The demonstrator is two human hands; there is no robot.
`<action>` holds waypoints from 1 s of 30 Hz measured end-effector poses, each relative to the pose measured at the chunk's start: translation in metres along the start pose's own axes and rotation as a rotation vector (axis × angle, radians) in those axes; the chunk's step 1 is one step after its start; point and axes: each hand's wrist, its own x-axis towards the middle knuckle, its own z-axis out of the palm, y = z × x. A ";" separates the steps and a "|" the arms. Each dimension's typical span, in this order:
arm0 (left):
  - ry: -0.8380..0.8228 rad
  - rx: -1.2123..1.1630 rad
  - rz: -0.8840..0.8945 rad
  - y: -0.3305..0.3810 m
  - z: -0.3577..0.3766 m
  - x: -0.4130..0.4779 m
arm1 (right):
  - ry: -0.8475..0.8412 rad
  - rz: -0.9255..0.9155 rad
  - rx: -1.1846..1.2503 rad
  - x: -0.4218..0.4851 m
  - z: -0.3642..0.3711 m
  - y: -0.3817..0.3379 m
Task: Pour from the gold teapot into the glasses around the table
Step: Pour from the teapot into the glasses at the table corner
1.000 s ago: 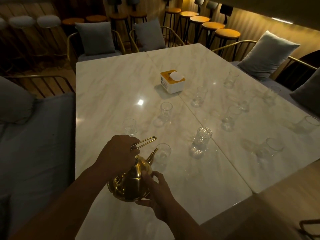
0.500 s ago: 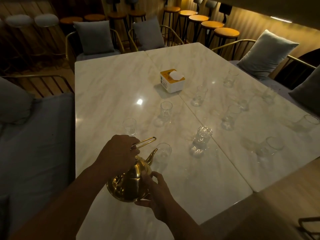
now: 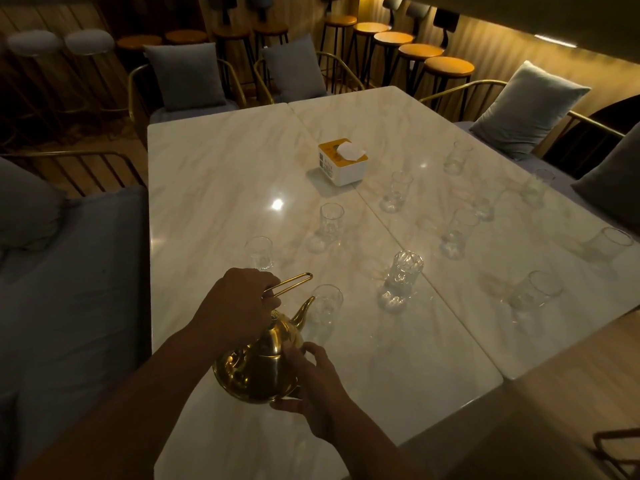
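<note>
Pour step: left grip [image 3: 239, 304] clasped gold teapot [image 3: 252, 372] by its handle, right grip [image 3: 311, 389] cupped its belly; spout sat at nearest glass [image 3: 328, 306]. Next would need steady tilt.

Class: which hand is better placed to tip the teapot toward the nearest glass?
Left: the left hand grips the gold teapot's handle; the right hand only cups its body.

Grips gold teapot [image 3: 256, 372] by its handle with left hand [image 3: 239, 303], cups its body with right hand [image 3: 311, 386], holds spout beside rim of nearest glass [image 3: 325, 306] on surface [image 3: 214, 174], tissue box [image 3: 341, 161] farther back
</note>
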 end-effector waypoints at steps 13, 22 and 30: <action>-0.003 -0.001 -0.004 0.001 -0.004 -0.004 | 0.003 0.001 0.000 -0.002 0.003 0.004; 0.004 -0.020 -0.021 0.002 -0.003 -0.008 | -0.008 -0.010 -0.015 -0.003 0.002 0.005; 0.002 -0.018 -0.027 0.004 -0.005 -0.008 | -0.001 -0.013 -0.009 -0.004 0.001 0.004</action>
